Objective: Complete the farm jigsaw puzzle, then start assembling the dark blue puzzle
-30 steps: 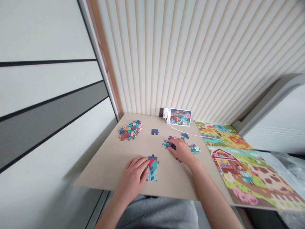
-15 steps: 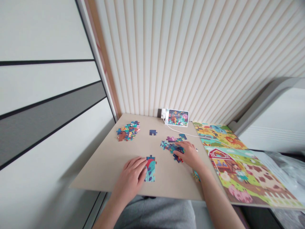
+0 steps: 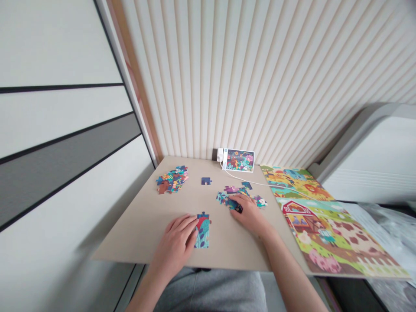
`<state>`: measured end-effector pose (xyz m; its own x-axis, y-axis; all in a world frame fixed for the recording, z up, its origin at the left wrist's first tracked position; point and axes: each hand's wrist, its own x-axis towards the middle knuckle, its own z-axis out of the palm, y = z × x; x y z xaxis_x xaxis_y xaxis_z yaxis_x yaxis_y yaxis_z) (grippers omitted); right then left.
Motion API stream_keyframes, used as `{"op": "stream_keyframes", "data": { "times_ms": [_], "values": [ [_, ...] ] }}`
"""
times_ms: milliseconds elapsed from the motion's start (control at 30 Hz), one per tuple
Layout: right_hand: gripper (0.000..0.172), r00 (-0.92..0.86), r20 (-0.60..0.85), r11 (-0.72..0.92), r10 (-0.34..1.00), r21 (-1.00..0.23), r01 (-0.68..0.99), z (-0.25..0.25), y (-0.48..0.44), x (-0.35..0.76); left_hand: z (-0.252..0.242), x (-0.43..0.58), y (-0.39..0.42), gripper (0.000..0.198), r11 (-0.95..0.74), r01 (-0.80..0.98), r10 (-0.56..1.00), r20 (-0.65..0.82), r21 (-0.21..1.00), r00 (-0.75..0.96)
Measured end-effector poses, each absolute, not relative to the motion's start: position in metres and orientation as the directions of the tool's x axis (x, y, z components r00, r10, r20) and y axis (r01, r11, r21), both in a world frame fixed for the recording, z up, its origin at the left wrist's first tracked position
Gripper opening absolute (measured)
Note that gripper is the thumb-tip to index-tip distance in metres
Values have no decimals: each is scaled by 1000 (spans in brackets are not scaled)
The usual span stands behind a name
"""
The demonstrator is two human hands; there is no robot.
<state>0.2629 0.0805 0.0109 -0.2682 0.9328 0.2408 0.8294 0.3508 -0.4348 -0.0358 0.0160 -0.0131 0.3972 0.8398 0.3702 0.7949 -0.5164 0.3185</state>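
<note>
My left hand (image 3: pixel 177 238) lies flat on the board, its fingertips on the left edge of a joined block of puzzle pieces (image 3: pixel 203 234) in teal and red. My right hand (image 3: pixel 248 212) is over a loose group of puzzle pieces, with thumb and fingers closed around a dark puzzle piece (image 3: pixel 238 208). Beside these fingers lie a light blue piece (image 3: pixel 222 198), a purple piece (image 3: pixel 231 189) and a piece with a white flower (image 3: pixel 261 201). A dark blue piece (image 3: pixel 247 185) lies behind them.
A heaped pile of puzzle pieces (image 3: pixel 172 179) sits at the back left. One dark blue piece (image 3: pixel 206 181) lies alone. A picture card (image 3: pixel 238 160) leans at the back beside a white charger (image 3: pixel 220 155), whose cable (image 3: pixel 250 181) runs right. Finished animal puzzles (image 3: pixel 325 234) adjoin the board.
My right hand has shifted slightly left and closer, uncovering the white-flower piece on its right. The left hand stays by the joined block. The view has moved a little.
</note>
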Motion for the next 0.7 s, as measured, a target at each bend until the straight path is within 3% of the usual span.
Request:
{"op": "stream_keyframes", "data": {
  "times_ms": [300,467,600,700],
  "values": [
    [48,-267,250,363,931,-549,752,15,79,261,-14,-36,16,37,-532,787,827,390,313,404],
    [44,-169,366,380,915,-644,664,19,84,273,-14,-36,16,38,-527,793,832,379,307,406],
    [42,113,434,179,894,-577,797,12,93,294,-14,-36,16,38,-537,790,824,387,296,415],
    [41,163,406,72,899,-505,860,4,95,302,-13,-36,16,38,-539,789,820,396,294,413]
  ]
}}
